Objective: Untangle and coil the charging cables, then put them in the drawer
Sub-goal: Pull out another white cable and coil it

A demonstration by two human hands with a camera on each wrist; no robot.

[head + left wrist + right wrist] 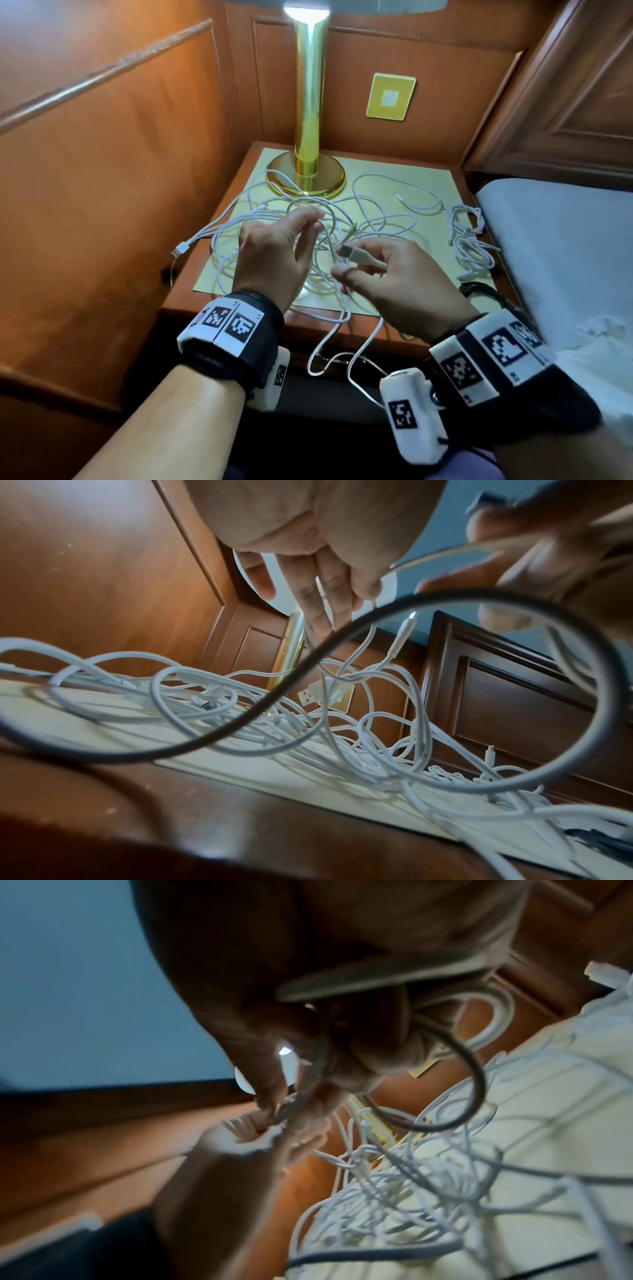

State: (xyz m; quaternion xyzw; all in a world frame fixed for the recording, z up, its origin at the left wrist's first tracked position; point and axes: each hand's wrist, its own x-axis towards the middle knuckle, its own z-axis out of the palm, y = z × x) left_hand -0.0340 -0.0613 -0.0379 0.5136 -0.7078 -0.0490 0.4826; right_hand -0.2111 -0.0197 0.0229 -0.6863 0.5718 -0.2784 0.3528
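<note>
A tangle of white charging cables (308,240) sprawls over the yellow mat (428,185) on the wooden nightstand (191,305). My left hand (313,222) hovers over the heap and pinches one white strand at its fingertips; in the left wrist view the strand runs between the fingers (322,599). My right hand (342,263) pinches a white USB plug (356,255) between thumb and fingers, close to the left hand. In the right wrist view the cable loops round the right hand (298,1085). Two loops (329,346) hang over the front edge. The drawer is out of sight.
A brass lamp base (306,174) stands at the back of the mat, with cable around it. A separate bundled white cable (469,240) lies at the right edge beside the bed (565,257). A USB plug (180,251) dangles off the left edge. A black cable (479,291) lies at the front right.
</note>
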